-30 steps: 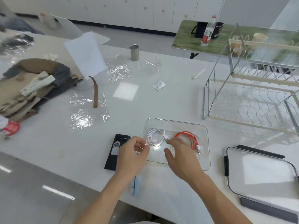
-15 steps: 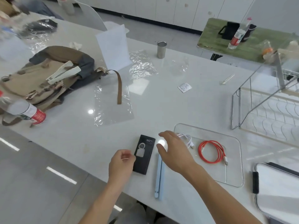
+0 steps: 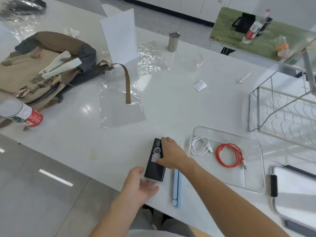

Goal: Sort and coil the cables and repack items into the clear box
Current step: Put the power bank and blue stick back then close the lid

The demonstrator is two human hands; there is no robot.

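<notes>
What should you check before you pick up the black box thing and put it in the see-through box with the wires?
1. Right hand has hold of the black box: ok, its fingers curl over the far end and right edge.
2. Left hand helping: cannot tell, it lies open at the near end and may only touch.
3. Room in the clear box: ok, the near part is bare.
4. White cable coiled and inside: ok.
5. Orange cable coiled and inside: ok.
6. Blue folded stand out of the way: not ok, it lies between the black box and the clear box.
</notes>
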